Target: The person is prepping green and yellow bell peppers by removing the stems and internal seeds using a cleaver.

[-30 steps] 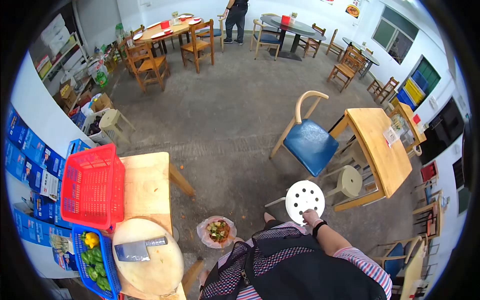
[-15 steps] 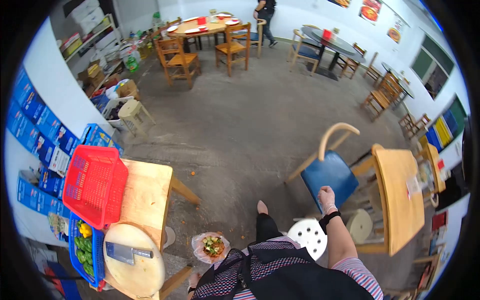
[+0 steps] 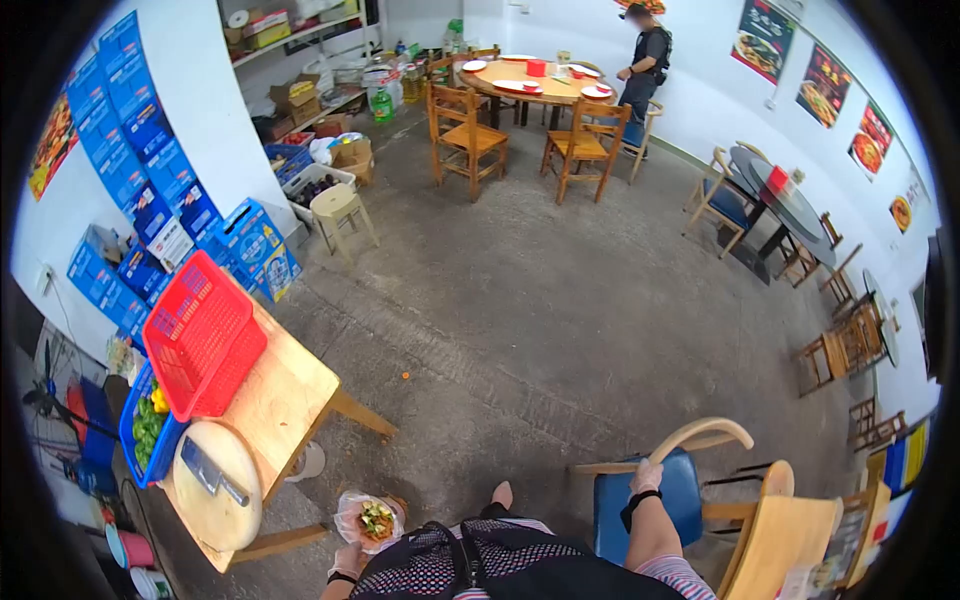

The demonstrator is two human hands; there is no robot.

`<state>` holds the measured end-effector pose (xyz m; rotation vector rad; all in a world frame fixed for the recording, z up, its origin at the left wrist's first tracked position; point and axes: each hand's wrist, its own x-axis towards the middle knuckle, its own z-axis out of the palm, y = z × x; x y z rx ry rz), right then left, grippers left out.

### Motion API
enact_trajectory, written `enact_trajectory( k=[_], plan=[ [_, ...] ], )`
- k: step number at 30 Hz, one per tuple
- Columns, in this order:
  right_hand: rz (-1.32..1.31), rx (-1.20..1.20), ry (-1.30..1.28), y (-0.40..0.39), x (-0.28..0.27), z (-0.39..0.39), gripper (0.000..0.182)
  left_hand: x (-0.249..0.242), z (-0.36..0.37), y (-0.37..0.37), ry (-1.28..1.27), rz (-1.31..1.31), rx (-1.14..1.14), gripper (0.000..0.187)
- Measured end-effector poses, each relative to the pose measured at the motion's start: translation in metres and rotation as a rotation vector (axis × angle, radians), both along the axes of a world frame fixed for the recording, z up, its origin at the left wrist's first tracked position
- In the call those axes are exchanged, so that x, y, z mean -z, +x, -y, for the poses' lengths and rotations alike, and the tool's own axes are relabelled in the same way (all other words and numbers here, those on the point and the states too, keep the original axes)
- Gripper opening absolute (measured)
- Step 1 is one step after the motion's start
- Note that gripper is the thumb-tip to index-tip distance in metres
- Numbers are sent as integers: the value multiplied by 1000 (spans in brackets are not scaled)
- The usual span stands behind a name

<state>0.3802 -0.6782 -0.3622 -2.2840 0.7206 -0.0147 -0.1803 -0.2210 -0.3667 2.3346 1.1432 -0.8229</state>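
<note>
My right hand (image 3: pixel 646 478), in a clear glove with a dark band at the wrist, is closed at the lower end of the curved wooden backrest (image 3: pixel 700 432) of a chair. The chair's blue seat (image 3: pixel 610 505) lies below that hand. Low at the left, my left hand (image 3: pixel 347 560), also gloved, is right by the near edge of a plastic-lined bin (image 3: pixel 347 510) of vegetable scraps. Its fingers are too small and partly hidden to tell whether they grip the liner.
On the left, a wooden table (image 3: pixel 310 375) holds a red basket (image 3: pixel 215 365), a round board (image 3: pixel 240 515) and a cleaver (image 3: pixel 205 468). A blue basket (image 3: pixel 165 465) of peppers stands beside it. A person (image 3: pixel 645 60) stands by the round table (image 3: pixel 555 88); another wooden table (image 3: pixel 780 525) is at right.
The view has tilted up and swung right. My right hand has come forward over the chair to its backrest. My left hand shows more, beside the bin. The white stool has left view.
</note>
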Motion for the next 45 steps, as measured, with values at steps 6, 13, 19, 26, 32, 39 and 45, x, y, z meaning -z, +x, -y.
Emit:
enact_trajectory(
  k=[6,13,19,26,32,39,45],
  plan=[
    [-155,268,340,6,7,2,25,72,34,-15,59,161,-171,16],
    [-391,-125,269,-2,17,-20,14,-34,64,-1,-147,215,-433,15],
    [-278,-117,1086,-57,-23,-135,34,-61,75,-41,-328,334,-702,19],
    [-186,-842,426,-160,-35,-240,37,-68,92,-122,-371,461,-1140,21],
    [-78,-1442,-4,-206,-43,-236,34,-47,133,-171,-361,579,-1687,21],
    [-384,-1959,-502,-160,-98,-147,29,-36,176,-161,-380,609,-1960,21],
    [-614,-1838,-1194,-112,-176,-165,41,-40,211,-148,-364,626,-2086,21]
  ],
)
